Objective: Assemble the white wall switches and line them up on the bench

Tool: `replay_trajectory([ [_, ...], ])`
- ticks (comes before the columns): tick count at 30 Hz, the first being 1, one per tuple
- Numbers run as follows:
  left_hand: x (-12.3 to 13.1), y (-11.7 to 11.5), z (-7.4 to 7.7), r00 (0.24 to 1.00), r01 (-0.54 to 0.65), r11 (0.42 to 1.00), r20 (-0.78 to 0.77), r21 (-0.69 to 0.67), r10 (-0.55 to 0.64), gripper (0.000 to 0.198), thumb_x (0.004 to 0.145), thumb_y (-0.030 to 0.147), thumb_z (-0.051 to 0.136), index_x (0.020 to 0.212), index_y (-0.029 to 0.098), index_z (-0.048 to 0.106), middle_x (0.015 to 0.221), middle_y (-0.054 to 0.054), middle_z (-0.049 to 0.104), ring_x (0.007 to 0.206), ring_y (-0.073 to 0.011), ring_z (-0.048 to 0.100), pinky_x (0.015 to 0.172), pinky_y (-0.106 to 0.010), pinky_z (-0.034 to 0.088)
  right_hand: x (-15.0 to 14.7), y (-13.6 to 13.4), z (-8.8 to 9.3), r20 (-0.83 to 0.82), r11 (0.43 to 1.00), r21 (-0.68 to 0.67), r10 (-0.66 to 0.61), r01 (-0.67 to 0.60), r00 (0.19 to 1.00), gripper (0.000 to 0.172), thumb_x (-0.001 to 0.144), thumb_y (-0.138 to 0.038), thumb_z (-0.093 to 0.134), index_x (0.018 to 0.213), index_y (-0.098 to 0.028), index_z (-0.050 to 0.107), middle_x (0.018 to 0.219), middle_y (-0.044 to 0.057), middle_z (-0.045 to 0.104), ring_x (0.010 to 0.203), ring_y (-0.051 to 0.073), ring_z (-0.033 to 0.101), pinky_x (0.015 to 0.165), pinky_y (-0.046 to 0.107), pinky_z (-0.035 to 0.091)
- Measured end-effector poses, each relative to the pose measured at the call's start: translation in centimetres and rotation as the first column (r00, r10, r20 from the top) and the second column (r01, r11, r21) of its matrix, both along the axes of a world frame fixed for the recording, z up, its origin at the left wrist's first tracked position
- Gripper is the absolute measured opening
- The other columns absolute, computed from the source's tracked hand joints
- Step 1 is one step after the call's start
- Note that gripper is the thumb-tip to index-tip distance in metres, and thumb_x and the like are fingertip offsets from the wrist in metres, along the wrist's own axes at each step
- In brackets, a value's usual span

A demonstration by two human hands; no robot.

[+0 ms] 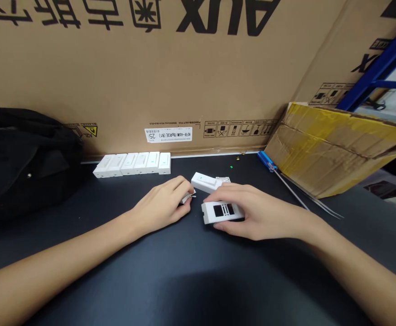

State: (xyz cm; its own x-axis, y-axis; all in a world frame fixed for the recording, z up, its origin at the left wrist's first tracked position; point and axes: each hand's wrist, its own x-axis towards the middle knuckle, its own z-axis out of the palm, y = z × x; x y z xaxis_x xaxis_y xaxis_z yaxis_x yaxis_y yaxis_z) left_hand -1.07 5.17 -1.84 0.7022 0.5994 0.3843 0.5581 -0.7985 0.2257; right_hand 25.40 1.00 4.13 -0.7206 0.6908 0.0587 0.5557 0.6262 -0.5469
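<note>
- Our two hands are apart, side by side above the dark table (123, 280).
- With our left hand (164, 199) we pinch a small white part (186, 198) between thumb and fingers; our fingers hide much of it.
- Our right hand (243, 210) is clamped around a white case (222, 212), thumb along its near edge; we see dark rectangular openings on the side facing us.
- Just behind our hands we see a white switch (203, 182) lying on the table.
- Farther back on the left, we have six white switches (132, 164) standing in a row, near a black bag (28, 163).
- Behind our right hand we see a tiny green piece (231, 167).
- To our right, a blue-handled screwdriver (266, 160) lies beside a yellow-taped cardboard box (334, 151).
- A large carton (184, 81) stands before us.
</note>
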Motion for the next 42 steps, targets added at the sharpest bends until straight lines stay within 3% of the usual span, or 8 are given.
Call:
replay_trajectory([
  [5, 0.1, 0.0, 0.1, 1.000, -0.028, 1.000, -0.013, -0.011, 0.028, 0.007, 0.101, 0.021, 0.051, 0.107, 0.022, 0.053, 0.106, -0.004, 0.064, 0.084, -0.0190, 0.065, 0.070, -0.032, 0.053, -0.9, -0.3, -1.1, 0.012, 0.995, 0.019, 0.093, -0.093, 0.996, 0.045, 0.095, -0.048, 0.074, 0.129, -0.019, 0.070, 0.121, 0.010, 0.070, 0.118, 0.026, 0.061, 0.105, 0.039, 0.045],
  [8, 0.1, -0.1, 0.1, 0.999, -0.034, 0.999, -0.009, 0.006, 0.034, 0.008, 0.100, 0.019, 0.051, 0.107, 0.022, 0.052, 0.104, -0.004, 0.064, 0.083, -0.0184, 0.065, 0.069, -0.031, 0.052, -0.3, 0.0, -0.8, 0.004, 0.993, 0.057, 0.099, -0.099, 0.995, 0.049, 0.097, -0.053, 0.071, 0.131, -0.018, 0.069, 0.122, 0.012, 0.070, 0.119, 0.026, 0.060, 0.106, 0.041, 0.046],
  [10, 0.0, -0.1, 0.1, 0.999, -0.036, 0.999, -0.009, 0.032, 0.036, 0.009, 0.098, 0.018, 0.052, 0.106, 0.022, 0.052, 0.103, -0.003, 0.064, 0.081, -0.0175, 0.064, 0.066, -0.029, 0.050, 1.1, 0.6, -0.1, -0.006, 0.994, 0.107, 0.030, -0.029, 1.000, 0.041, 0.103, -0.051, 0.062, 0.127, -0.019, 0.071, 0.118, 0.010, 0.072, 0.112, 0.024, 0.063, 0.101, 0.040, 0.048],
  [13, 0.0, -0.2, 0.0, 1.000, -0.026, 0.998, -0.001, 0.063, 0.026, 0.010, 0.094, 0.017, 0.052, 0.103, 0.022, 0.051, 0.100, -0.001, 0.063, 0.073, -0.0152, 0.060, 0.059, -0.027, 0.046, 4.3, 2.0, 0.5, 0.050, 0.963, 0.193, -0.199, 0.186, 0.979, 0.039, 0.101, -0.050, 0.060, 0.119, -0.019, 0.073, 0.106, 0.009, 0.074, 0.095, 0.023, 0.067, 0.084, 0.036, 0.052],
  [18, -0.1, -0.1, -0.3, 0.999, 0.001, 0.997, 0.047, 0.075, -0.005, 0.011, 0.092, 0.016, 0.050, 0.100, 0.023, 0.048, 0.099, -0.001, 0.061, 0.066, -0.0122, 0.054, 0.057, -0.025, 0.043, 7.3, 3.7, -0.1, 0.295, 0.949, 0.003, -0.303, 0.317, 0.906, 0.052, 0.087, -0.061, 0.070, 0.115, -0.018, 0.073, 0.097, 0.008, 0.074, 0.086, 0.024, 0.069, 0.071, 0.035, 0.053],
  [26, -0.1, -0.1, -0.4, 0.998, 0.038, 0.996, 0.045, 0.081, -0.042, 0.011, 0.091, 0.016, 0.052, 0.100, 0.022, 0.050, 0.100, -0.002, 0.060, 0.065, -0.0113, 0.054, 0.054, -0.024, 0.041, 5.8, 3.0, -0.2, 0.279, 0.965, 0.010, -0.254, 0.262, 0.926, 0.020, 0.085, -0.040, 0.068, 0.089, -0.021, 0.064, 0.084, 0.003, 0.067, 0.072, 0.019, 0.063, 0.065, 0.031, 0.045],
  [33, -0.2, 0.0, -0.5, 0.992, 0.117, 0.989, 0.037, 0.089, -0.120, 0.013, 0.087, 0.011, 0.050, 0.094, 0.022, 0.049, 0.089, 0.001, 0.059, 0.066, -0.0119, 0.054, 0.053, -0.023, 0.038, 4.4, 2.5, -0.1, 0.235, 0.981, -0.049, -0.171, 0.187, 0.957, 0.024, 0.089, -0.041, 0.067, 0.096, -0.019, 0.068, 0.088, 0.003, 0.067, 0.079, 0.019, 0.063, 0.071, 0.031, 0.048],
  [42, -0.2, 0.2, -0.3, 0.988, 0.156, 0.987, 0.006, 0.042, -0.157, 0.009, 0.098, 0.016, 0.050, 0.097, 0.020, 0.058, 0.097, -0.002, 0.059, 0.074, -0.0125, 0.058, 0.057, -0.023, 0.042, 3.8, 2.3, 0.1, 0.133, 0.993, -0.032, -0.112, 0.117, 0.985, 0.029, 0.092, -0.045, 0.069, 0.104, -0.020, 0.074, 0.102, 0.006, 0.071, 0.086, 0.019, 0.064, 0.078, 0.033, 0.052],
])
